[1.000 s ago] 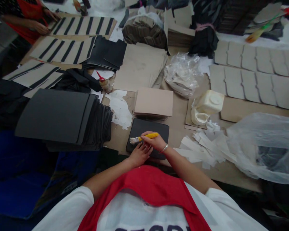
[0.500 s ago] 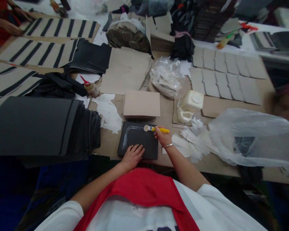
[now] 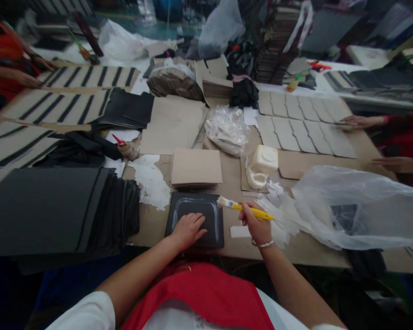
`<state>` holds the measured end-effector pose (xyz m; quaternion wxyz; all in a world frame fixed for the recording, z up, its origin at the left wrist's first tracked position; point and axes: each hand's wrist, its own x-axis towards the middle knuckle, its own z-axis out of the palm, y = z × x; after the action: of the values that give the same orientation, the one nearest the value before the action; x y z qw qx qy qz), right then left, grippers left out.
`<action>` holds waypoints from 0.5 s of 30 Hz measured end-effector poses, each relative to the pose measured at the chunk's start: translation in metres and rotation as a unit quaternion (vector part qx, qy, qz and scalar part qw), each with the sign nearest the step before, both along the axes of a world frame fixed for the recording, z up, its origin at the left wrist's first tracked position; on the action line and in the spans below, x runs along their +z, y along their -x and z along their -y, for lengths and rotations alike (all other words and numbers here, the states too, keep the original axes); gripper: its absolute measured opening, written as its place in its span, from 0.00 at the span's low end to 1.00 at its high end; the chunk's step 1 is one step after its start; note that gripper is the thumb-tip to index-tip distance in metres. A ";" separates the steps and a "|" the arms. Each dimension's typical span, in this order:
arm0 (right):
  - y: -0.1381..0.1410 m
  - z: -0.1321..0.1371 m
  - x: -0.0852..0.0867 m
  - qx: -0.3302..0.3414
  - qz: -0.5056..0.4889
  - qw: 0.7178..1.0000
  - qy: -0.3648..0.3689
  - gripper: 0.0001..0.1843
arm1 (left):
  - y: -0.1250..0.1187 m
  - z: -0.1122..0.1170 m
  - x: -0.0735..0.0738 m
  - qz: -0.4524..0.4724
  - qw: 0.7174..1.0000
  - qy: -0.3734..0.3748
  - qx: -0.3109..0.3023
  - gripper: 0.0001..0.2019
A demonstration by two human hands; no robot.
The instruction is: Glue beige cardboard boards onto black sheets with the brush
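Observation:
My left hand [image 3: 188, 230] lies on a dark rectangular sheet [image 3: 213, 231] at the table's near edge, its fingers stretched out over the surface. A pale, wet-looking streak curves along the sheet's left, top and right borders. In my right hand [image 3: 256, 225] is a paintbrush with a yellow handle [image 3: 239, 206], gripped by the handle; its pale bristles are at the sheet's upper right corner. Whether the bristles touch the sheet I cannot tell. Just behind the sheet stands a stack of beige boards [image 3: 197, 166]. A cut-open whitish plastic jug [image 3: 264, 158] stands beyond my right hand.
To the left rises a tall pile of black sheets [image 3: 44, 206]. A red-tipped glue bottle [image 3: 125, 147] stands behind it. White paper scraps [image 3: 278, 215] and a clear plastic bag [image 3: 365, 206] lie on the right. Other people's hands [image 3: 363, 121] reach in from both sides.
The brush has moved right to the sheet's upper right corner, and the pale streak now runs down the right border too. My view has tilted up; the left hand stays on the sheet.

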<state>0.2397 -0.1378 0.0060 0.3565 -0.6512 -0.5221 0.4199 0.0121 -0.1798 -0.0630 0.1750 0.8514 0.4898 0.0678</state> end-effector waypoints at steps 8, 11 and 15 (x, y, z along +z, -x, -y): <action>0.116 -0.158 -0.008 0.220 -0.105 0.970 0.004 0.13 | -0.024 -0.125 0.005 -0.071 0.993 -0.058 0.079 0.31; 0.148 -0.193 -0.029 0.300 -0.089 0.947 0.076 0.10 | -0.025 -0.133 -0.003 -0.093 0.992 -0.043 0.074 0.35; 0.168 -0.229 -0.045 0.215 -0.103 0.970 0.058 0.10 | -0.023 -0.132 -0.012 -0.088 0.993 -0.041 0.072 0.38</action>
<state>0.0722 0.0912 -0.0389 0.2713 -0.4968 -0.5852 0.5807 0.0355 -0.0477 -0.0747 0.0911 0.8230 0.5601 0.0254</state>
